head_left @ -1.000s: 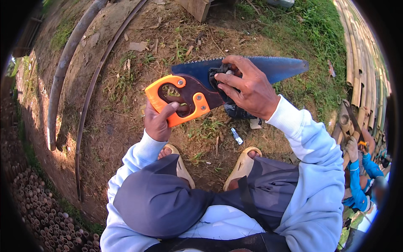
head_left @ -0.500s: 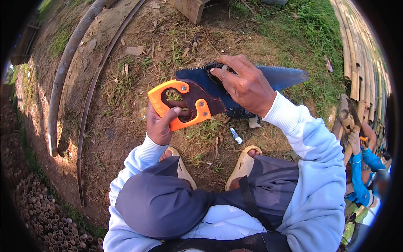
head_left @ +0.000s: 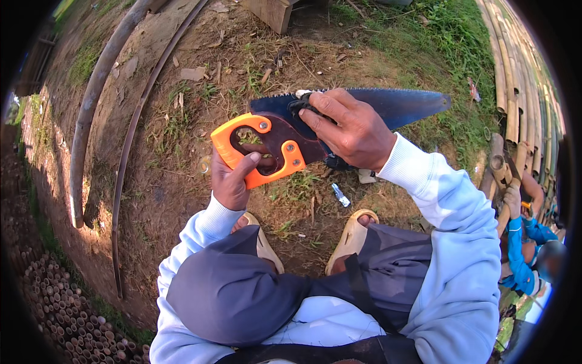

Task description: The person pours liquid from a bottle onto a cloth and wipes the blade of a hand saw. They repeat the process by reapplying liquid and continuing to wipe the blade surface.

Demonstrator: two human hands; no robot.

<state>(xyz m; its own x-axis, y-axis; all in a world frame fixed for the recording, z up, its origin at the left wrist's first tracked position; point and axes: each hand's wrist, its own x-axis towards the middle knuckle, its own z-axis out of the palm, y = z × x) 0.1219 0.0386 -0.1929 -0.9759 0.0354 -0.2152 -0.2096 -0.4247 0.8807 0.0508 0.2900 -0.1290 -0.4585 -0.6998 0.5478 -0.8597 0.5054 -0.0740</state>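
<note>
The left hand [head_left: 233, 182] is clamped on the orange handle [head_left: 254, 151] of a hand saw [head_left: 339, 118], fingers hooked through the grip opening, just left of the middle of the frame. The right hand [head_left: 351, 127] is closed over the dark blue blade [head_left: 400, 103] near the handle, pressing a small black piece [head_left: 301, 104] against its toothed upper edge. The saw lies roughly level in the upper middle of the frame, above the ground, its tip pointing to the upper right. Below the hands, two feet in tan sandals [head_left: 348, 236] stand on bare dirt with patches of grass. Long curved poles [head_left: 91, 109] run along the left side, a stack of bamboo [head_left: 521, 91] lines the right edge, and cut bamboo ends [head_left: 54, 303] fill the lower left corner.
</note>
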